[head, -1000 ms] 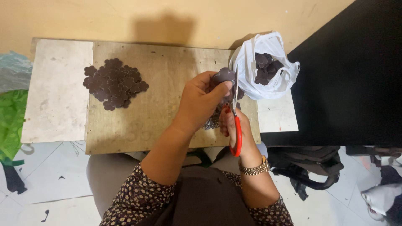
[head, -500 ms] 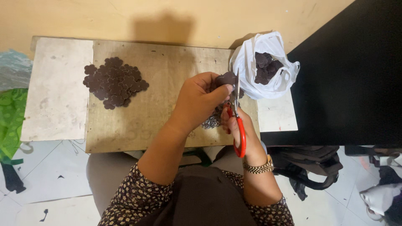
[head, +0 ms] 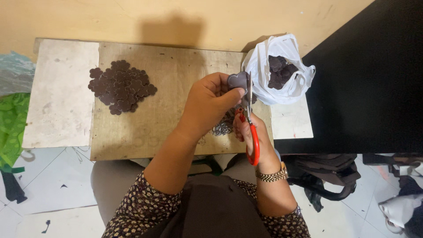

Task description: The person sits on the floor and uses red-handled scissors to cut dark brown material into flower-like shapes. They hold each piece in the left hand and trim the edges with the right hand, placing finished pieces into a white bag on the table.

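Surface: a low wooden board (head: 145, 128) lies over a pale slab (head: 57, 105), set against a yellowish wall, with white floor tiles below.
Far left: green and grey plastic sheeting (head: 11, 119) sits just beside the slab.
Pile: a flat heap of dark brown cut-outs (head: 121, 86) with scalloped edges lies on the board's left part, well apart from the hands.
Left hand (head: 209, 105): fingers curled, thumb and fingertips pinching a dark brown piece (head: 238, 80) held above the board's right end.
Right hand (head: 246, 130): fingers threaded through the handles of red-handled scissors (head: 251, 119), the blades upright against the piece's right edge; I cannot tell how far the blades are apart.
Scraps: small trimmings (head: 224, 127) lie on the board under the hands.
Bag: a white plastic bag (head: 282, 88) holding more dark pieces stands just right of the scissors.
Far right: a black surface (head: 374, 79).
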